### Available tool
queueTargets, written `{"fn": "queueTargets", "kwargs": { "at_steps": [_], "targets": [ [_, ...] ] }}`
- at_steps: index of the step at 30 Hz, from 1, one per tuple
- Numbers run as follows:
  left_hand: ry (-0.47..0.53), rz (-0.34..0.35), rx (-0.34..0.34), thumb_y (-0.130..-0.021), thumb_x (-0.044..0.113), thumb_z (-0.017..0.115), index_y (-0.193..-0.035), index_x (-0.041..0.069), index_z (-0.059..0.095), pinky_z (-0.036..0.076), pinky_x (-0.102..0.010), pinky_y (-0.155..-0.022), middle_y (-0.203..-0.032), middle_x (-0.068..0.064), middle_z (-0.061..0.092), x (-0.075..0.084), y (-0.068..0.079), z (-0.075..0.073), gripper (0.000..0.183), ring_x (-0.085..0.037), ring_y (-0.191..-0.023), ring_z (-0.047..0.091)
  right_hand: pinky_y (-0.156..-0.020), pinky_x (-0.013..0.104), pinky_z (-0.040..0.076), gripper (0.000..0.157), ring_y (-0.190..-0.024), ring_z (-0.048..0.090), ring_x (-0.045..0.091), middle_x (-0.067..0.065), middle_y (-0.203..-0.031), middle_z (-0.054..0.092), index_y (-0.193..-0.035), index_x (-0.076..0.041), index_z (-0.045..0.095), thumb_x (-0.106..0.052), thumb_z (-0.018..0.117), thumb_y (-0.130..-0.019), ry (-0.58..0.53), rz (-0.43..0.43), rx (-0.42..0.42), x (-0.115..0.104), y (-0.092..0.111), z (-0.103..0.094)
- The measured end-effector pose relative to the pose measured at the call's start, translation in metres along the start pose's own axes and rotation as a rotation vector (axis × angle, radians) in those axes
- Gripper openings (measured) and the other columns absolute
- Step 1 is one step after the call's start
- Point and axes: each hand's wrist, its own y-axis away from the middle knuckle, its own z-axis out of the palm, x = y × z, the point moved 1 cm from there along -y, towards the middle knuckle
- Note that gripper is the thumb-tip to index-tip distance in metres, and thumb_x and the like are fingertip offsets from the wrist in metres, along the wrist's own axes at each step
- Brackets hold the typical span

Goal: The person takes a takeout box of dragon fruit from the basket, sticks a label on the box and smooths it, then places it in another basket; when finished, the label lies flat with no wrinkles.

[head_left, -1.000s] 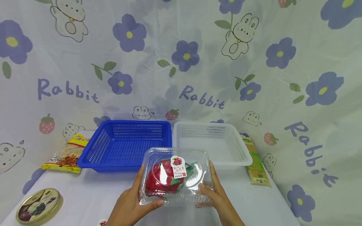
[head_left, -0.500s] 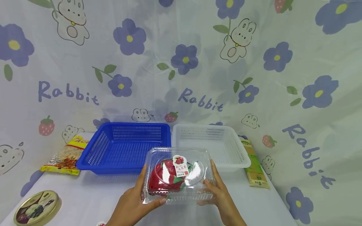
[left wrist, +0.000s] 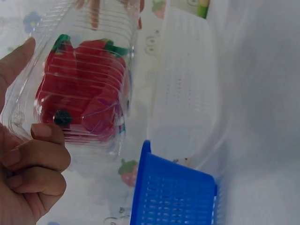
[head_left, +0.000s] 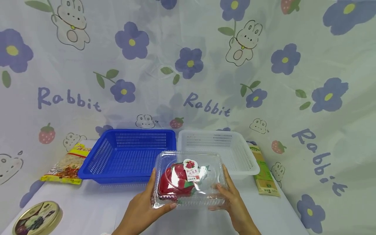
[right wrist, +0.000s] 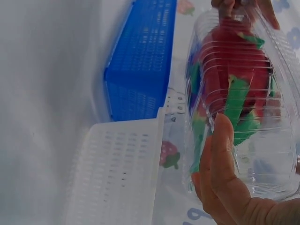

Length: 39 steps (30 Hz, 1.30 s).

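Note:
A clear plastic clamshell box (head_left: pixel 205 192) is held up in front of the two baskets, its labelled lid tilted toward the head camera. Inside lies a red dragon fruit with green leaf tips (head_left: pixel 176 181), toward the box's left end; a white sticker (head_left: pixel 191 171) with fruit pictures is on the lid. My left hand (head_left: pixel 144 205) grips the left end, thumb along the near edge. At the other end my right hand (head_left: pixel 235 202) grips the box. In the left wrist view, curled fingers (left wrist: pixel 40 159) support the box's underside; the right fingers (right wrist: pixel 222 159) press beneath it too.
Behind the box stand a blue basket (head_left: pixel 100 176) and a white basket (head_left: pixel 252 171), side by side. A yellow-edged food bag (head_left: pixel 66 164) lies at left, a green and tan packet (head_left: pixel 264 173) at right. A round tin (head_left: pixel 38 218) sits front left.
The box, held in both hands, has shifted slightly to the right and a little up in the head view. The baskets appear slightly lower as the head view shifts.

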Motion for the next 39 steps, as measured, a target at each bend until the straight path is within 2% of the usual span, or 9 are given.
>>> {"fn": "queueTargets", "kwargs": {
  "at_steps": [4, 12, 24, 33, 39],
  "targets": [
    [-0.002, 0.017, 0.011, -0.07, 0.07, 0.075, -0.161, 0.02, 0.009, 0.052, -0.06, -0.086, -0.135, -0.019, 0.061, 0.0, -0.001, 0.001, 0.124, -0.042, -0.112, 0.064, -0.079, 0.05, 0.057, 0.067, -0.107, 0.063, 0.03, 0.034, -0.143, 0.032, -0.157, -0.048, 0.001, -0.035, 0.042, -0.105, -0.002, -0.004, 0.001, 0.0, -0.001, -0.002],
    [0.01, 0.048, 0.02, -0.071, 0.07, 0.075, -0.161, 0.031, 0.009, 0.052, -0.06, -0.085, -0.136, -0.02, 0.06, 0.001, -0.004, 0.004, 0.118, -0.043, -0.112, 0.064, -0.076, 0.051, 0.057, 0.067, -0.103, 0.065, 0.032, 0.031, -0.139, 0.04, -0.158, -0.045, 0.003, -0.034, 0.042, -0.105, -0.013, -0.02, 0.028, 0.001, -0.004, -0.006],
    [0.02, 0.077, 0.002, -0.074, 0.069, 0.073, -0.16, 0.035, 0.007, 0.052, -0.062, -0.085, -0.141, -0.021, 0.055, 0.001, -0.011, 0.007, 0.114, -0.046, -0.116, 0.061, -0.077, 0.051, 0.057, 0.067, -0.102, 0.065, 0.036, 0.036, -0.141, 0.035, -0.159, -0.039, 0.002, -0.035, 0.041, -0.105, -0.008, -0.024, 0.042, -0.001, -0.01, -0.014],
    [0.031, 0.068, -0.014, -0.074, 0.07, 0.072, -0.159, 0.041, 0.005, 0.05, -0.064, -0.085, -0.143, -0.021, 0.053, 0.002, -0.017, 0.01, 0.111, -0.049, -0.118, 0.058, -0.076, 0.052, 0.058, 0.066, -0.099, 0.065, 0.033, 0.034, -0.138, 0.038, -0.159, -0.039, 0.004, -0.036, 0.042, -0.105, -0.02, -0.028, 0.07, -0.001, -0.012, -0.018],
    [0.025, 0.082, -0.006, -0.075, 0.069, 0.071, -0.159, 0.042, 0.003, 0.052, -0.061, -0.082, -0.139, -0.023, 0.056, 0.002, -0.02, 0.011, 0.111, -0.047, -0.112, 0.062, -0.075, 0.051, 0.058, 0.066, -0.098, 0.066, 0.033, 0.034, -0.138, 0.038, -0.159, -0.039, 0.006, -0.034, 0.042, -0.105, -0.036, -0.043, 0.074, -0.001, -0.016, -0.018]
  ]
}}
